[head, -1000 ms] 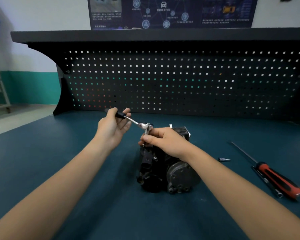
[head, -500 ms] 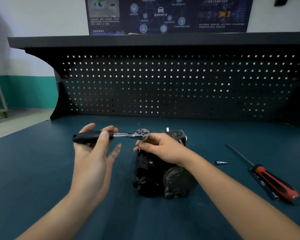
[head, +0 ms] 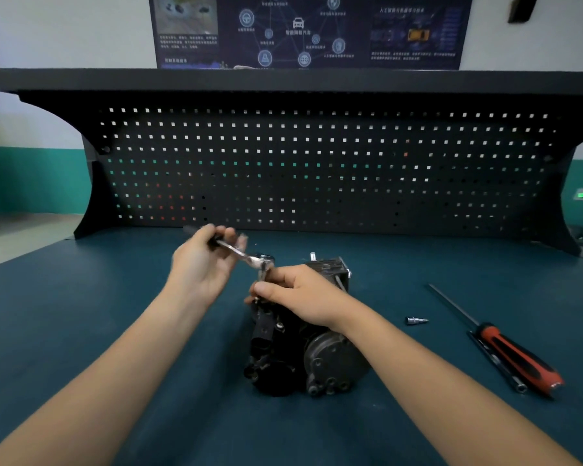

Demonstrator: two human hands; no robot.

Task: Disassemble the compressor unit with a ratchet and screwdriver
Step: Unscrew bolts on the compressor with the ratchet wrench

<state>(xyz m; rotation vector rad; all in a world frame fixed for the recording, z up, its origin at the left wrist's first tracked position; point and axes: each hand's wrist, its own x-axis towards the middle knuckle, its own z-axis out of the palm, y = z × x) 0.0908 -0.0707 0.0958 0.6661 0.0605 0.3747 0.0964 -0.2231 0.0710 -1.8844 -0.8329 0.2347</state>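
Judging the compressor [head: 303, 351] heavy and stiff, we grip the ratchet [head: 242, 252] handle with left hand [head: 202, 267], right hand [head: 300, 294] pinching its socket end.

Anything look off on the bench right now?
Nothing stands out. Left hand grips the ratchet, right hand pinches its socket end on the compressor; a loose bit and the screwdriver lie flat to the right.

Bench top [head: 81, 331]: dk teal, plain.
Pegboard [head: 317, 169]: black, grid of small sq. holes, far side.
Compressor [head: 283, 348]: black body, dk grey round end.
Ratchet [head: 246, 253]: chrome head, black grip.
Screwdriver [head: 515, 358]: red/black handle, dk shaft, right.
Bit [head: 415, 320]: silver.
Wall [head: 31, 179]: white over teal band.
Poster [head: 300, 28]: navy, lt-blue icons.
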